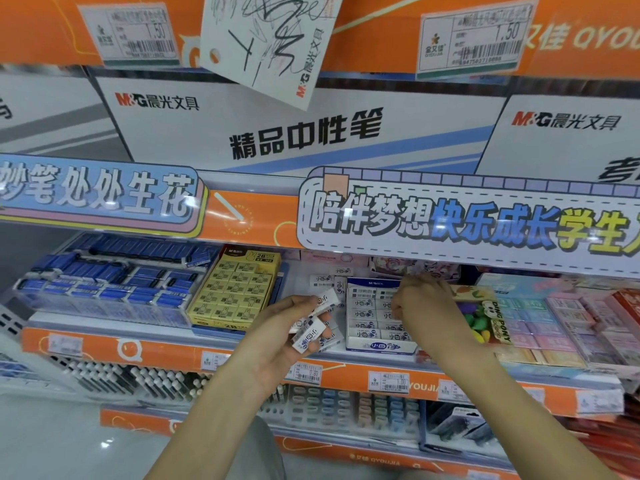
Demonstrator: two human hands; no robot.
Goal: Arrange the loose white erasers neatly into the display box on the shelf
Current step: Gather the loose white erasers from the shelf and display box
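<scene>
Erasers, white sleeved blocks, fill the gripping left hand while the curled right hand, its grasp unclear, reaches into the white-and-blue cardboard display box.

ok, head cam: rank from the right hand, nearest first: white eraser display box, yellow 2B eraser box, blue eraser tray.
1. White eraser display box: directly under the right hand.
2. Yellow 2B eraser box: further left, beyond the left hand.
3. Blue eraser tray: far left.
</scene>
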